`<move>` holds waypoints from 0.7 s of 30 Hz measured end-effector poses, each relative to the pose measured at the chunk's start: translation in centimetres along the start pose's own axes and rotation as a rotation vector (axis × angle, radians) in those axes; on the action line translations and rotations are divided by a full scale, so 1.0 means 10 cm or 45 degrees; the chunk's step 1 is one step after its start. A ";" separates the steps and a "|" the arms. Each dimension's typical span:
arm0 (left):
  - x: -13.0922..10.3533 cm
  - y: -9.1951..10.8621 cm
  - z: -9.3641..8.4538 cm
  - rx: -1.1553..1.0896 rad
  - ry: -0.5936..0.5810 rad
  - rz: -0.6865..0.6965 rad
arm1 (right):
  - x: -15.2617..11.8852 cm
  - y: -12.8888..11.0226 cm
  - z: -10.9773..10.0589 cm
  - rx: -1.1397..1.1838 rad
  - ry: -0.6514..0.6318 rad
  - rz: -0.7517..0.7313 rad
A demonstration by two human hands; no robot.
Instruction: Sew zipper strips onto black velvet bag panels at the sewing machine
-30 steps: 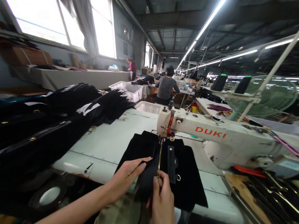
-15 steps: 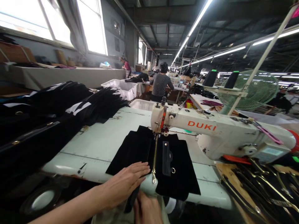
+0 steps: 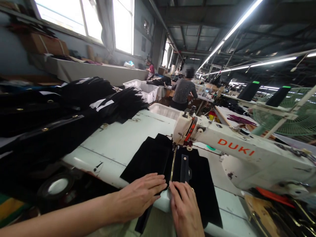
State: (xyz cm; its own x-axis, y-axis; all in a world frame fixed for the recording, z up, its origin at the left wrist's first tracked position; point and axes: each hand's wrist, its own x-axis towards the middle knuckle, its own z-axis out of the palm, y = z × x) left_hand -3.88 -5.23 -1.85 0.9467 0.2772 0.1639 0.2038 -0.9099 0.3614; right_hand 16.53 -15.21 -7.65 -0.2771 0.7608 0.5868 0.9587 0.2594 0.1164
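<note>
A black fabric panel [image 3: 146, 156] lies on the sewing machine's bed, with its far edge under the machine head. A gold metal zipper [image 3: 173, 166] runs down its middle from the presser foot. My left hand [image 3: 142, 196] rests on the fabric left of the zipper, fingers stretched out and side by side. At the near end of the zipper, the bent fingers of my right hand [image 3: 185, 207] grip it and cover its pull; the thumb is mostly hidden. A dark patch with a gold stud [image 3: 185, 164] sits on the panel's right half, partly behind my right hand.
The white DUKI sewing machine [image 3: 234, 144] stands over the fabric. Piled black pieces [image 3: 81, 108] cover the table's left side. Zippers lie on a cardboard piece [image 3: 261, 210] at right. White bins [image 3: 164, 111] stand behind the table, and a person [image 3: 184, 90] sits beyond.
My right hand has come up from my lap onto the near zipper end, covering the pull. My left hand stays on the fabric. The view has turned left and tilted.
</note>
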 end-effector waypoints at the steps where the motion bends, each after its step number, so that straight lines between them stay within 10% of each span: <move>1: 0.00 0.00 0.01 0.008 0.011 0.009 | -0.01 0.04 -0.02 0.002 -0.030 -0.069; 9: 0.00 0.01 -0.01 -0.020 0.047 0.041 | 0.00 0.05 -0.01 0.356 -0.001 0.251; 21: 0.00 -0.01 0.07 -0.033 0.087 0.050 | -0.04 0.06 0.08 0.233 0.016 0.085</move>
State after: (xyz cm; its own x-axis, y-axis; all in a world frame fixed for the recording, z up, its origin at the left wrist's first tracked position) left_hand -3.75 -5.39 -2.57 0.9346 0.2626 0.2401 0.1594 -0.9123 0.3772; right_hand 17.17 -14.83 -8.46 -0.2116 0.7726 0.5986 0.9469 0.3138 -0.0702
